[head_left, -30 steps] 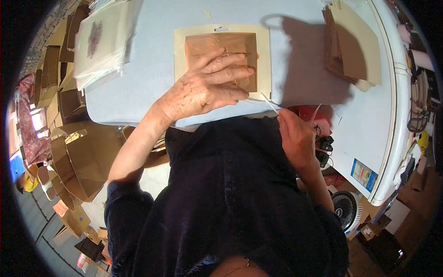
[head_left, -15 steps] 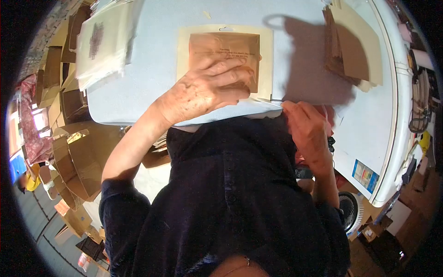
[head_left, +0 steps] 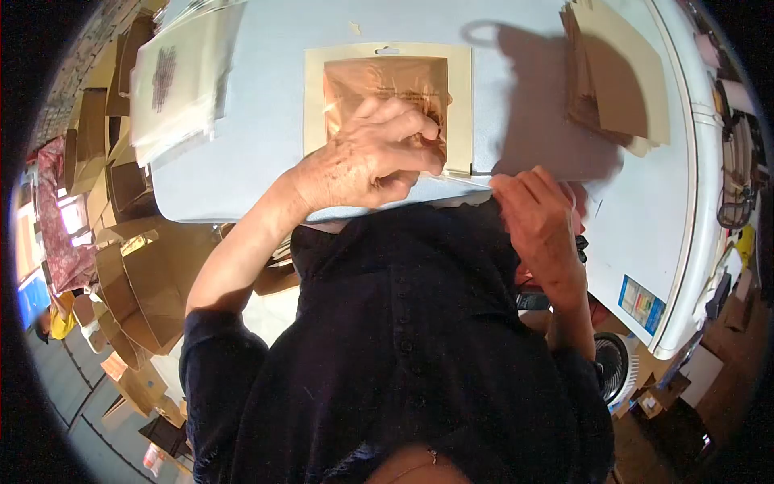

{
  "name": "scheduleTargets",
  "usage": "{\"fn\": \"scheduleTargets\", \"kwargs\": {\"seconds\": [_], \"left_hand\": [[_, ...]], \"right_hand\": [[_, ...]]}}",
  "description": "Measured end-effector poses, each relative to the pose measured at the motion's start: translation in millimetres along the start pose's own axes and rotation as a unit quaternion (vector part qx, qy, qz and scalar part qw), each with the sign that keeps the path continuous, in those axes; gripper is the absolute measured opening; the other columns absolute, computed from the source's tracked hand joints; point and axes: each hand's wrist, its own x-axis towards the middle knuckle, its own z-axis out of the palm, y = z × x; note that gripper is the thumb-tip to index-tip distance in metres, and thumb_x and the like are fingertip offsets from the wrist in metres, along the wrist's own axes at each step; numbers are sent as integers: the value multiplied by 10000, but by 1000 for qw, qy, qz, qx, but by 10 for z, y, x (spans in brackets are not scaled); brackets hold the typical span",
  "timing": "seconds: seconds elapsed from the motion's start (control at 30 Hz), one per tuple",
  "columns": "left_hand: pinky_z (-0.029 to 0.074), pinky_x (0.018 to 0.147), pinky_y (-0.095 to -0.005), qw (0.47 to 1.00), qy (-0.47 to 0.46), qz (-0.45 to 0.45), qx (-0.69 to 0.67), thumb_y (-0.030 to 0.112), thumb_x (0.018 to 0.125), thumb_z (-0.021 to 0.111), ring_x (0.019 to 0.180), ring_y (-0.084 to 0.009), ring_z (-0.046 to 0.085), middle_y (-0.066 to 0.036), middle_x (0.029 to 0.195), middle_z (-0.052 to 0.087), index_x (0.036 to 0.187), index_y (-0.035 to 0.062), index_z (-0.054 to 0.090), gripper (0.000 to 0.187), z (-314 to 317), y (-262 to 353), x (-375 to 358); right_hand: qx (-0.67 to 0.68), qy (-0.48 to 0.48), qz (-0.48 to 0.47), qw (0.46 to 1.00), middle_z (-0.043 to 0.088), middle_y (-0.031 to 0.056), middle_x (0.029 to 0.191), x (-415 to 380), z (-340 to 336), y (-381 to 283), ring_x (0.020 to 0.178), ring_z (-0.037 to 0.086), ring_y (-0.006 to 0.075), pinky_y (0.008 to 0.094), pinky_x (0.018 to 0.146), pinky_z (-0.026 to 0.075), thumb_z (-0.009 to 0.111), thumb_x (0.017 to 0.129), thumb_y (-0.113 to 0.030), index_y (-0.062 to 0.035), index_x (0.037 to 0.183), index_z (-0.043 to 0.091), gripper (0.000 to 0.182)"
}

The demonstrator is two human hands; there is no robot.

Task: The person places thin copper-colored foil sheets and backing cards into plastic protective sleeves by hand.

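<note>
A cream card package [head_left: 459, 97] with a hang hole and a shiny copper-coloured middle [head_left: 387, 77] lies on the pale blue tabletop in front of me. Dark print shows faintly on the copper part. My left hand [head_left: 367, 157] rests over its lower half, fingers curled against the shiny surface; the fingertips are partly hidden. At the package's lower right corner, my right hand [head_left: 538, 210] is closed in a pinch on a thin clear strip [head_left: 480, 182], which looks like plastic film. This strip runs from the package's bottom edge to my right fingertips.
A stack of clear-sleeved sheets [head_left: 173, 89] lies at the table's left. Several cream cards [head_left: 633, 81] are piled at the right, partly in shadow. Open cardboard boxes [head_left: 145, 282] stand at the lower left. A fan [head_left: 617, 371] is below the table's right side.
My left fingers have curled in from a flatter spread, and the copper surface looks more wrinkled. The package appears slightly further left. My right hand keeps its pinch in nearly the same place.
</note>
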Motion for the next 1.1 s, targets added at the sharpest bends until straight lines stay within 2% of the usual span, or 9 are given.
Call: {"fn": "scheduleTargets", "kwargs": {"seconds": [0.1,0.2,0.3,0.4,0.5,0.6,0.7,0.8,1.1], "left_hand": [[414,1078,-439,1000,-5,-4,-9,42,769,773,1269,-236,585,-7,1236,650,1046,201,797,320,34,-33,-16],[417,1077,-439,1000,-1,0,-23,37,777,767,1262,-233,587,-2,1247,651,1040,208,799,315,32,-45,-29],[422,1064,-432,1000,1,10,-11,30,780,756,1243,-229,588,1,1251,651,1039,194,796,310,37,-48,-46],[429,1041,-420,1000,1,14,0,30,767,752,1220,-219,589,7,1237,647,1046,183,789,319,30,-16,-43],[437,1018,-405,998,8,35,46,46,753,759,1208,-211,588,8,1208,642,1048,179,783,325,27,26,-28],[444,1007,-397,997,12,41,60,64,745,771,1193,-208,594,7,1184,636,1056,177,778,330,25,61,-43],[449,997,-392,997,17,54,60,75,745,778,1180,-209,600,9,1180,634,1064,163,777,331,33,56,-45],[456,1008,-401,997,9,55,62,88,743,784,1194,-208,605,9,1199,638,1072,152,776,335,38,52,-59],[463,1068,-421,995,1,63,73,131,730,797,1237,-217,603,-4,1239,645,1086,150,769,357,57,43,-69]], "right_hand": [[-1,48,30,998,654,158,936,7,83,45,896,663,334,447,793,551,688,945,3,-28,1079,641,146],[131,44,160,977,680,185,929,-26,190,94,892,701,356,458,788,554,663,1007,-42,-26,1093,617,98],[281,7,273,920,691,195,897,18,178,-77,866,716,386,470,776,555,655,1036,-83,-26,1084,614,85],[287,-22,236,928,696,192,880,50,168,-165,861,712,413,493,774,554,673,1022,-88,-37,1069,623,85],[201,7,142,969,704,202,901,-33,249,-166,862,711,408,487,771,557,676,1011,-72,-25,1110,655,112],[132,57,78,987,701,175,875,-93,251,-180,780,707,314,385,715,543,650,1027,-37,16,1198,697,185],[144,45,99,983,708,205,906,-93,148,-276,848,693,411,502,754,551,664,992,-35,4,1251,692,263],[131,-30,90,987,712,197,901,-105,36,-298,847,695,395,506,748,555,692,955,-31,0,1246,703,293],[55,-47,62,995,729,164,893,-102,30,-342,835,702,357,475,740,578,742,880,-35,-6,1244,717,365]]}}
